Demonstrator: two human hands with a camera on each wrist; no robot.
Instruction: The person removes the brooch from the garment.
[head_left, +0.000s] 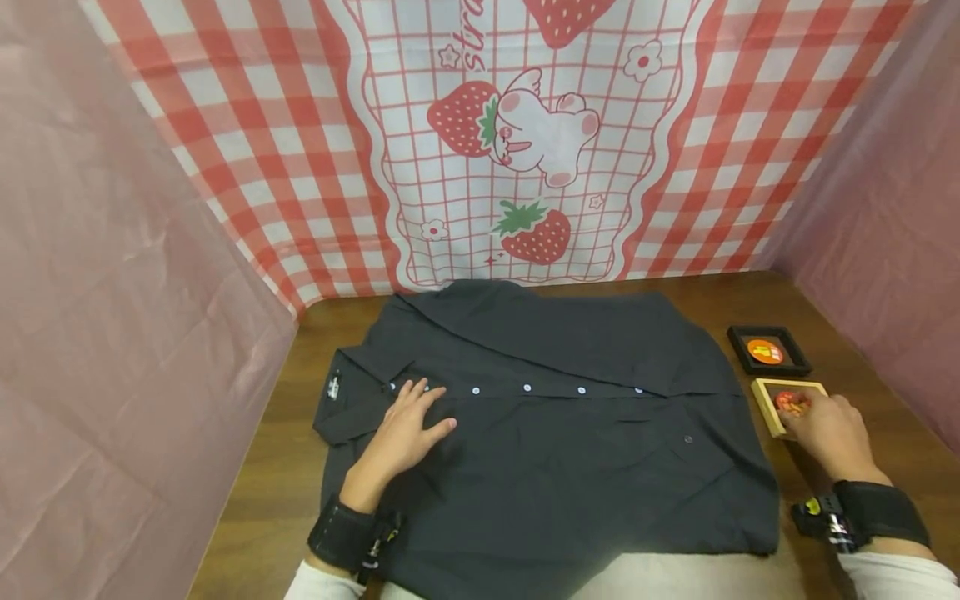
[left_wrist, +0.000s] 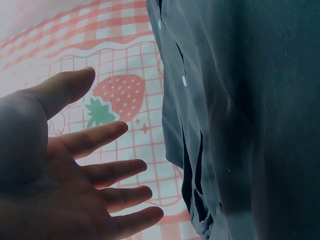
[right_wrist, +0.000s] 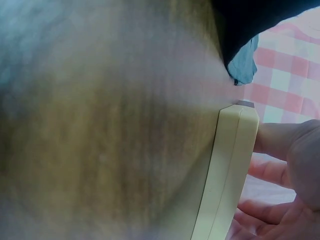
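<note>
A dark grey button-up shirt (head_left: 540, 467) lies spread over the table, collar to the left. Above its button row, my left hand (head_left: 405, 425) has its fingers spread and holds nothing; the left wrist view shows those fingers (left_wrist: 107, 175) straight. At the right, my right hand (head_left: 832, 433) reaches down into a shallow box with a pale yellow frame (head_left: 767, 408). A round red-orange piece (head_left: 791, 403) lies in that box by the fingertips. In the right wrist view the box's wall (right_wrist: 225, 170) hides the fingertips, so whether they pinch the piece cannot be seen.
Just behind the yellow box sits a black-framed box (head_left: 801, 363) with a round orange badge (head_left: 765, 351) in it. A checked strawberry cloth (head_left: 540, 167) hangs at the back. Pink cloths (head_left: 135, 333) line both sides of the wooden table (head_left: 262, 467).
</note>
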